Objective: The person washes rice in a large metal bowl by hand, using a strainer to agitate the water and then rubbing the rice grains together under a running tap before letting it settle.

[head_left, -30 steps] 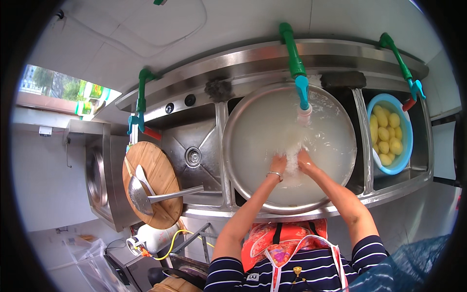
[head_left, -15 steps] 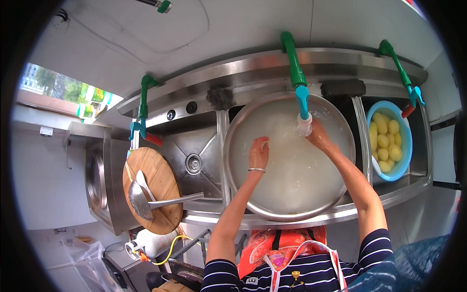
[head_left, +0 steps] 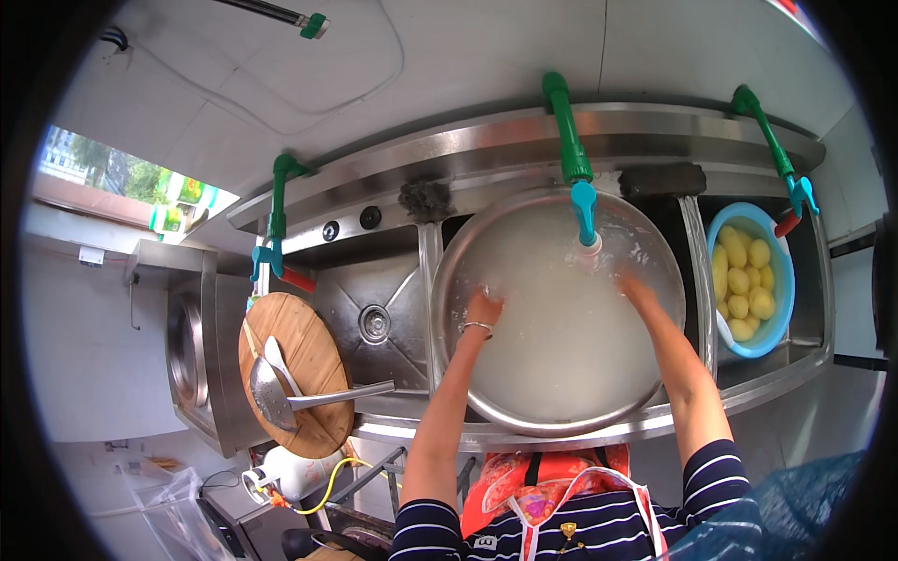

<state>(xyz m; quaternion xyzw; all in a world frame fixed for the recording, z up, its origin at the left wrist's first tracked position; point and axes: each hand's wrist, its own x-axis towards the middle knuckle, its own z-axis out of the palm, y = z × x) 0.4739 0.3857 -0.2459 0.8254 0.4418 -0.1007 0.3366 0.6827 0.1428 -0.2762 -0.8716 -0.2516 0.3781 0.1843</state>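
A large round steel pan [head_left: 552, 423] full of cloudy water sits on the middle sink. My left hand [head_left: 485, 304] is dipped in it near the left side, its fingers hidden under the water. Toward the right, my right hand [head_left: 634, 286] is also partly submerged, so I cannot see whether its fingers are closed. Between them, slightly farther back, a green tap with a blue handle [head_left: 585, 210] and pale spout [head_left: 587, 244] hangs over the pan. I cannot make out anything held in either hand.
Left is a sink basin [head_left: 351, 276] with a round wooden board [head_left: 323, 360] at its edge, bearing a steel ladle [head_left: 271, 397] and spoon. Right stands a blue tub [head_left: 786, 280] of peeled potatoes [head_left: 737, 280]. A gas cylinder [head_left: 290, 467] with yellow hose is below.
My right hand was up by the spout half a second ago and is now lower, in the water. My left hand, previously raised partly clear, has sunk into the water at the left.
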